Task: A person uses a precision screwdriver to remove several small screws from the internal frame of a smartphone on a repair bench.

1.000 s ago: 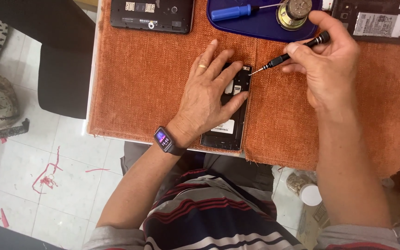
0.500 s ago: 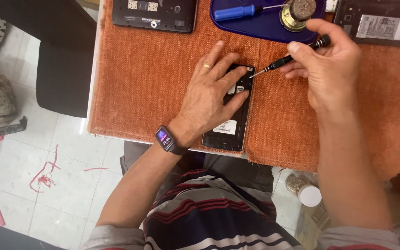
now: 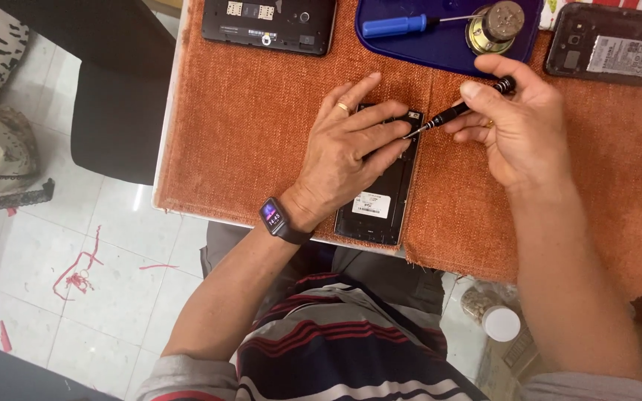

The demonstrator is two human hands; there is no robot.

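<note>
While the left hand [image 3: 347,160] lies flat across the opened black phone [image 3: 380,186], fingers spread and pressing it onto the orange cloth [image 3: 247,119], the right hand [image 3: 518,126] pinches a slim black screwdriver [image 3: 458,111] between thumb and fingertips. Its tip meets the phone's upper right edge, though whether it sits in a screw is hard to see. Beyond them a blue tray [image 3: 440,48] carries a blue-handled screwdriver [image 3: 399,26] and a round metal part [image 3: 495,26]. Two more opened phones lie at the cloth's far edge.
</note>
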